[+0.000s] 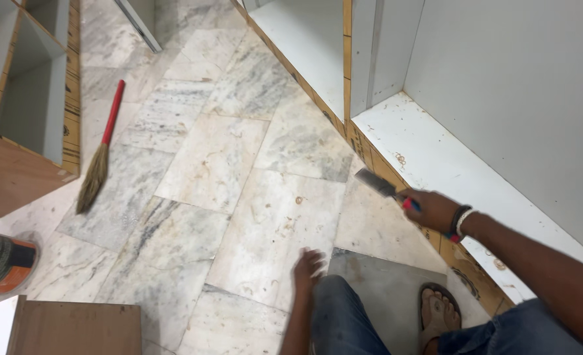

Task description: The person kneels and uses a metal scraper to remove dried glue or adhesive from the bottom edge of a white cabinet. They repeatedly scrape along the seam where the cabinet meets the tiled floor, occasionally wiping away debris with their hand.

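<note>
Two hands: right hand clenched on a paintbrush beside the white cabinet; left hand blurred, grip indeterminate; orange-banded can far left.

Right hand clenched with arm outstretched; left hand blurred, fingers spread by knee.

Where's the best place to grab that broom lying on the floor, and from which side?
Take the broom by its red handle, coming from above. It lies flat on the marble floor, handle pointing away, bristles nearer. The straight, slim handle has open floor on both sides; the flared bristles would give.
</note>
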